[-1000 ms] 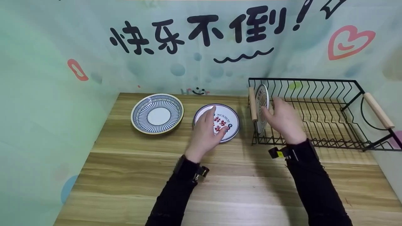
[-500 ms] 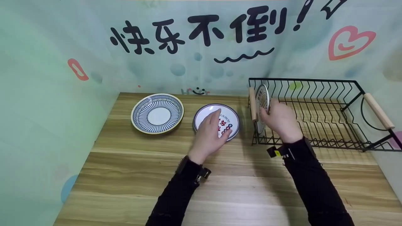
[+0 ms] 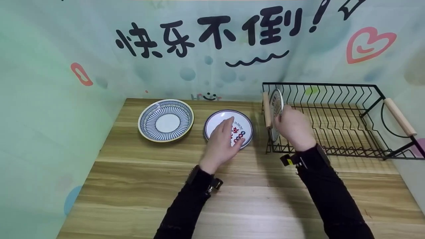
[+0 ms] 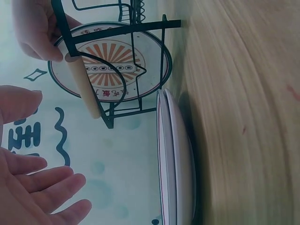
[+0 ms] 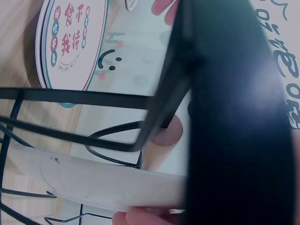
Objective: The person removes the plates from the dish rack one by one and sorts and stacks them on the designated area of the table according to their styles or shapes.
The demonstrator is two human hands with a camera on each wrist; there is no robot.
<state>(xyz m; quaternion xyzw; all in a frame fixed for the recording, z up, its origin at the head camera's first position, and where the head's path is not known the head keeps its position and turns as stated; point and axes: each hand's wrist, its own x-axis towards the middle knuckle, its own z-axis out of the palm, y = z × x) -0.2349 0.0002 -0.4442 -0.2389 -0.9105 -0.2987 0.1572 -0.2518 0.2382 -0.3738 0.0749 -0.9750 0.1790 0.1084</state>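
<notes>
my right hand [image 3: 292,127] pinches the upright plate [image 3: 276,105] to steady it in the rack [image 3: 365,87], left hand [image 3: 223,142] relaxed over the lettered plate [image 3: 245,123].

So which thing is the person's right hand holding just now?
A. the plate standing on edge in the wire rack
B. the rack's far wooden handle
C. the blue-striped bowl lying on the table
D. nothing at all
A: the right hand pinches the upright plate at the left end of the black wire rack, while the left hand is over the white plate lying flat on the table.
</notes>
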